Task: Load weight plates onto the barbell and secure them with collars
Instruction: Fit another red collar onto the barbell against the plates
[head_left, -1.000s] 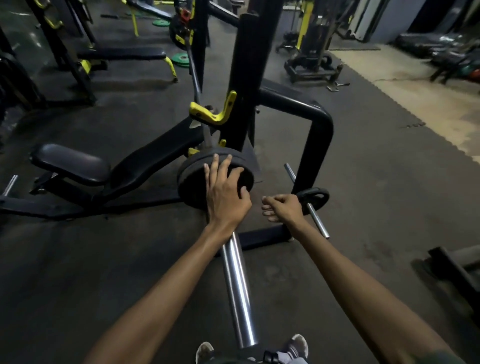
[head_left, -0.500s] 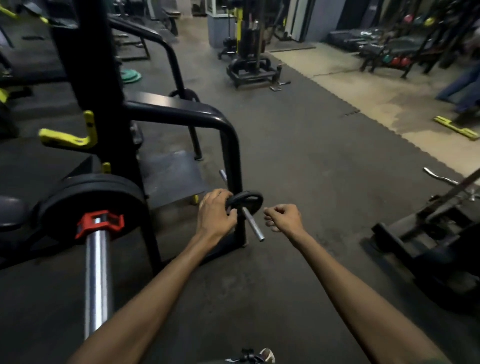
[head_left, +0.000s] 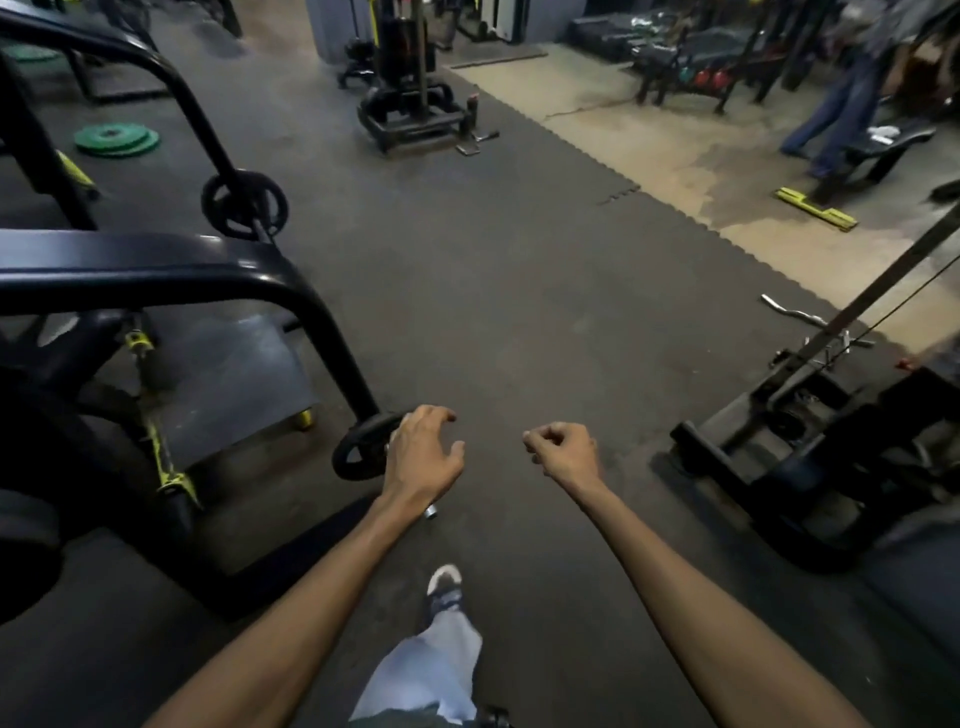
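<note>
While the left hand hovers half open right over the small black plate on its storage peg at the rack's foot, the right hand hangs loosely curled and empty, off to the plate's right

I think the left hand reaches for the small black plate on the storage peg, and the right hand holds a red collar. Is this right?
Not quite. The head view shows the right hand loosely curled and holding nothing; no red collar is visible. The left hand does reach at the small black plate on the storage peg.
</note>
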